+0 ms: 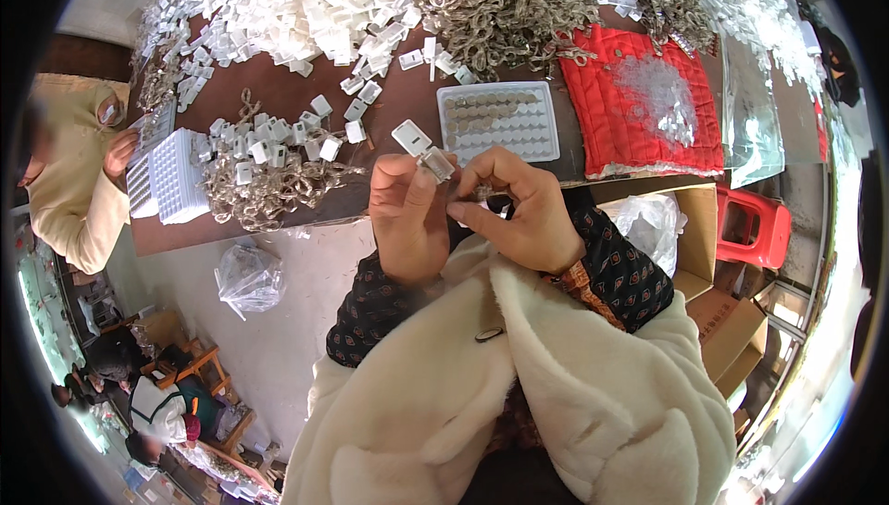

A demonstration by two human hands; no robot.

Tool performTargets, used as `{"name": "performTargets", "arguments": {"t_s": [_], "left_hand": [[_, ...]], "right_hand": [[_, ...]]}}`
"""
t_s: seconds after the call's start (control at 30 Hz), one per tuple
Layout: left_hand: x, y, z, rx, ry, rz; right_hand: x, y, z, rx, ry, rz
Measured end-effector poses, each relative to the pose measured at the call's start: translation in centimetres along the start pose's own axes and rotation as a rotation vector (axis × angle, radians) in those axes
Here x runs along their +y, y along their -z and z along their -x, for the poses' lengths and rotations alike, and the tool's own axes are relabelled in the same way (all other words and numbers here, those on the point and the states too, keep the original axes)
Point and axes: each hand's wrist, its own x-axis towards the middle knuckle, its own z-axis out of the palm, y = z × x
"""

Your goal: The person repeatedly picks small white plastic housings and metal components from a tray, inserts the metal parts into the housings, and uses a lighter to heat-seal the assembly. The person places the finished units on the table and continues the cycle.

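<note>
My left hand point(407, 227) is raised over the table's near edge, thumb and fingers pinching a small white plastic case point(437, 165). A second white piece point(411, 137), with a dark slot in it, stands just above that case and seems joined to it. Close beside it, my right hand point(532, 218) is closed, thumb and forefinger together; what lies between them is too small and hidden to name. Beyond the hands is a white tray point(442, 125) with rows of small round discs, grey at the back and paler in front.
White cases point(287, 5) and wire bundles point(500, 5) heap up at the back. A red quilted cloth point(593, 88) with clear bits lies right. More wire point(255, 199) and stacked white trays point(181, 176) are left, near a co-worker point(79, 172). A red stool point(755, 227) and cardboard box point(699, 236) stand right.
</note>
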Motion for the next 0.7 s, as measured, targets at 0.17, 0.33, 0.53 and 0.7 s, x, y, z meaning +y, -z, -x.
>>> {"name": "performTargets", "arguments": {"t_s": [0.17, 0.33, 0.53, 0.7], "left_hand": [[0.2, 1.2, -0.3, 0.035, 0.038, 0.083], [0.0, 2.2, -0.4, -0.020, 0.036, 0.065], [-0.4, 2.4, -0.3, 0.012, 0.059, 0.013], [-0.3, 2.3, -0.5, -0.022, 0.120, 0.032]], "right_hand": [[0.8, 2.8, 0.6, 0.225, 0.066, 0.346], [4.2, 5.4, -1.9, 0.374, 0.241, 0.705], [6.2, 5.0, -3.9, 0.338, 0.271, 0.842], [5.4, 5.0, -3.7, 0.287, 0.104, 0.913]]}}
